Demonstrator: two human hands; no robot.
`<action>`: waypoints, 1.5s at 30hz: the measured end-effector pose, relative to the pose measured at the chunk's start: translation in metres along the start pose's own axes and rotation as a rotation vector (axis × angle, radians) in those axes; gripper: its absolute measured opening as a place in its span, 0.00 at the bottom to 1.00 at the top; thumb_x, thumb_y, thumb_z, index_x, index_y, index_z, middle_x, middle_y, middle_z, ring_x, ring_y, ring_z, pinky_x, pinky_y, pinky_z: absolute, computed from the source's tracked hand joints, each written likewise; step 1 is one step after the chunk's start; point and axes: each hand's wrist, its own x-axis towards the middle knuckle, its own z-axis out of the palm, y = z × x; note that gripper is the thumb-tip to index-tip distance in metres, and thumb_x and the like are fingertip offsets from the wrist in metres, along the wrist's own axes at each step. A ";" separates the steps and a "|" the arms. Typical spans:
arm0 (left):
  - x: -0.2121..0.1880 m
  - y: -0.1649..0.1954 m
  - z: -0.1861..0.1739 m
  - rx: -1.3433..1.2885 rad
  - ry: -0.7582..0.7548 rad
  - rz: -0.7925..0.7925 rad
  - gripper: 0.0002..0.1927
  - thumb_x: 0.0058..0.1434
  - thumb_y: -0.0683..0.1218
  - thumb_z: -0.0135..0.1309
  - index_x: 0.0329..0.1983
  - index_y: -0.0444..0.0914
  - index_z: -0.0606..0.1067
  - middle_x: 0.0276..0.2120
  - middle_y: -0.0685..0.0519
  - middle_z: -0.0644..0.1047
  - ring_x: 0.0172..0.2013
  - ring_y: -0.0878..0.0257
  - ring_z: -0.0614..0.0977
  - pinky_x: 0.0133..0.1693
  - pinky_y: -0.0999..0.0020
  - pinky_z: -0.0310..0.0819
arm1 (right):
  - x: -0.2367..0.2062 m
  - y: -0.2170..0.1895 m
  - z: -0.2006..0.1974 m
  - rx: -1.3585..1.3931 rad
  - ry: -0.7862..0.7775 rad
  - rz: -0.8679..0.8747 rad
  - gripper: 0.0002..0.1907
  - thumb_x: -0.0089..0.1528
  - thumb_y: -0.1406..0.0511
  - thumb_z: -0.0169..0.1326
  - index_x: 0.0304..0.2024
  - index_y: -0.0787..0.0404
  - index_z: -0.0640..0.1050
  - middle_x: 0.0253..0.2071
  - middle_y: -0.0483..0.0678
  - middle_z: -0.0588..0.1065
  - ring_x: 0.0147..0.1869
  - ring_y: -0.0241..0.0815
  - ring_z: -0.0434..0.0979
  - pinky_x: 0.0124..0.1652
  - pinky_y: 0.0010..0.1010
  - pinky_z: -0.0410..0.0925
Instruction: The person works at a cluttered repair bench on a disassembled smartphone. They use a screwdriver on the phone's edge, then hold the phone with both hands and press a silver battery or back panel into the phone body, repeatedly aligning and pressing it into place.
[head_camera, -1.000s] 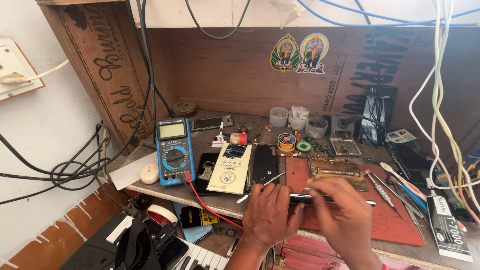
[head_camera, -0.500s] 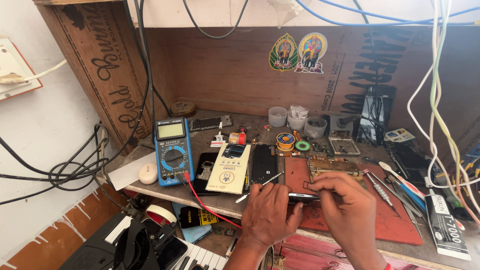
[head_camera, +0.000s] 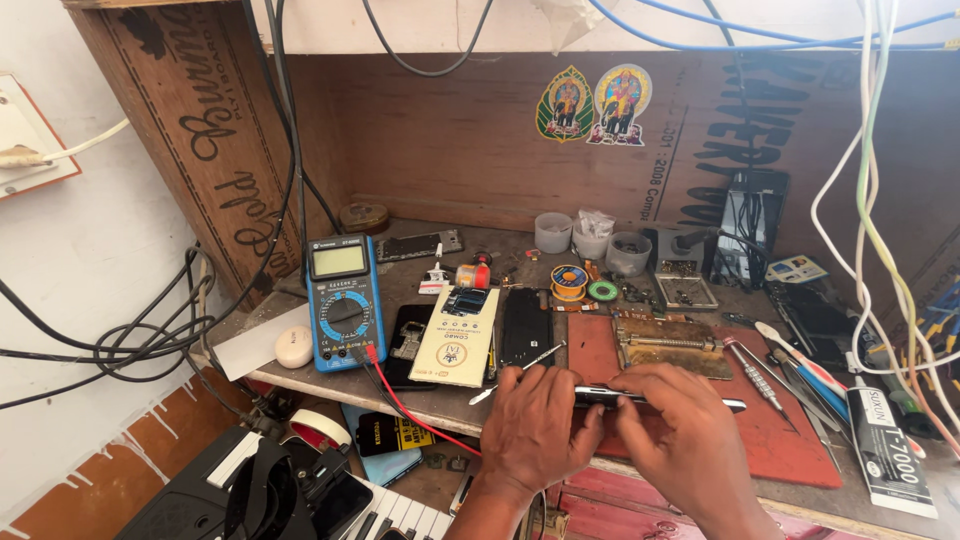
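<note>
Now both sets of fingers pinching thin dark phone (head_camera: 660, 398): left hand (head_camera: 535, 430), right hand (head_camera: 690, 440). Light, stiff, fragile; grip edges only.

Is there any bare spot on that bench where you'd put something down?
The red mat is bare to the right of the hands, short of the tube. The back left corner, between the meter and the cups, is thinly filled. The middle and the right edge are crowded with phones, tools and parts.

Blue multimeter (head_camera: 343, 303) with a red lead (head_camera: 410, 412), red work mat (head_camera: 800, 440), cream-yellow card (head_camera: 456, 335), and a dark phone (head_camera: 650, 398) between both hands.
</note>
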 end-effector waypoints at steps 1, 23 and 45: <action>0.000 0.000 0.000 -0.003 0.002 -0.001 0.13 0.61 0.51 0.59 0.38 0.38 0.71 0.31 0.52 0.74 0.36 0.56 0.76 0.43 0.57 0.62 | -0.001 0.000 0.000 -0.013 0.000 -0.010 0.10 0.51 0.69 0.61 0.36 0.61 0.82 0.40 0.46 0.80 0.45 0.49 0.79 0.45 0.38 0.70; 0.000 0.000 0.001 0.011 -0.022 -0.018 0.14 0.60 0.51 0.59 0.36 0.38 0.70 0.30 0.52 0.73 0.35 0.55 0.76 0.42 0.57 0.62 | 0.005 -0.005 -0.004 0.286 -0.052 0.369 0.09 0.54 0.72 0.62 0.38 0.62 0.83 0.38 0.43 0.83 0.41 0.35 0.84 0.35 0.28 0.76; 0.001 0.002 0.000 -0.006 -0.004 -0.017 0.14 0.59 0.51 0.59 0.37 0.38 0.70 0.30 0.51 0.73 0.36 0.55 0.77 0.42 0.56 0.63 | 0.017 -0.012 -0.015 0.088 -0.170 0.207 0.15 0.53 0.71 0.61 0.43 0.60 0.79 0.39 0.47 0.79 0.41 0.42 0.83 0.38 0.32 0.76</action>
